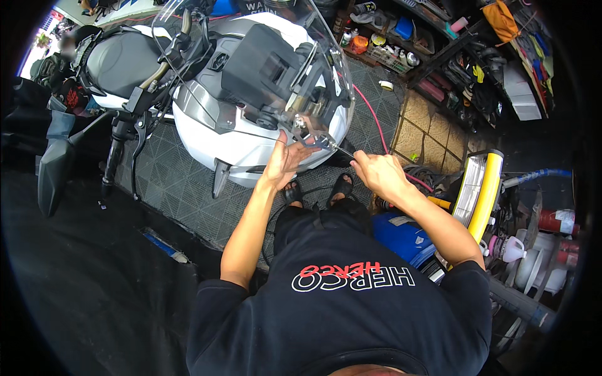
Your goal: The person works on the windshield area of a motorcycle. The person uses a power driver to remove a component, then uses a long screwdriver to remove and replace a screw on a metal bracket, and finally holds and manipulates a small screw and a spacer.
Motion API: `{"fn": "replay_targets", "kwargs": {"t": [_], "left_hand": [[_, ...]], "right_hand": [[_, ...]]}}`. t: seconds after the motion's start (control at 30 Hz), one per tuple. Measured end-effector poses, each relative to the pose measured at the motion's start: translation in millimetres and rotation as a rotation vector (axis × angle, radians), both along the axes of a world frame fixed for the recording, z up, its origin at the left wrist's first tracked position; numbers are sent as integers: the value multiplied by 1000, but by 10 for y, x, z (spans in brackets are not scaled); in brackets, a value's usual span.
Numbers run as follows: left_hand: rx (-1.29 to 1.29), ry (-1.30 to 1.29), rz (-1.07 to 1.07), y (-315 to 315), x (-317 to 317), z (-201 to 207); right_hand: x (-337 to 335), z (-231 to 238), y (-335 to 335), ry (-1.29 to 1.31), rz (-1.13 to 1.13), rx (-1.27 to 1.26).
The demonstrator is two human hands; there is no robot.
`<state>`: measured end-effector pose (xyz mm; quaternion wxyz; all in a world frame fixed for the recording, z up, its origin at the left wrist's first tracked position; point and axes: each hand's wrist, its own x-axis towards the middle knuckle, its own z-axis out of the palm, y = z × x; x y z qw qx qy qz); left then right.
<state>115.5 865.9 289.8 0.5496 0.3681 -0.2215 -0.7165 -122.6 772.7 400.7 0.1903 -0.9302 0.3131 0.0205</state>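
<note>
A white and grey motorcycle stands in front of me, its clear windscreen rising over the dark dash. By the lower edge of the windscreen, next to a metal bracket, is my left hand. Its thumb points up and its fingers stretch to the right, apart; whether they touch the screen I cannot tell. My right hand is closed on a thin metal tool with a straight shaft. The tool's tip reaches the windscreen's lower corner, and its handle is hidden in my fingers.
The handlebar grip and mirror jut out at left. A yellow work lamp and a blue container are by my right arm. Shelves with bottles stand at far right; a red hose crosses the tiled floor.
</note>
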Motion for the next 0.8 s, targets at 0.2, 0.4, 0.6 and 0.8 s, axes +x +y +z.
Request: {"fn": "replay_targets", "kwargs": {"t": [0.2,0.4,0.6,0.8], "left_hand": [[-2,78,15,-91,-35,-88],[17,62,33,-109,-48,-161],[40,121,81,-141,-65,-150],[27,99,139,-129,-98,-138]], "right_hand": [[19,48,-265,-216,-757,1537],[19,8,-135,-138,38,82],[27,-62,-124,-159,-204,523],[15,-63,-165,-315,-734,1502]]}}
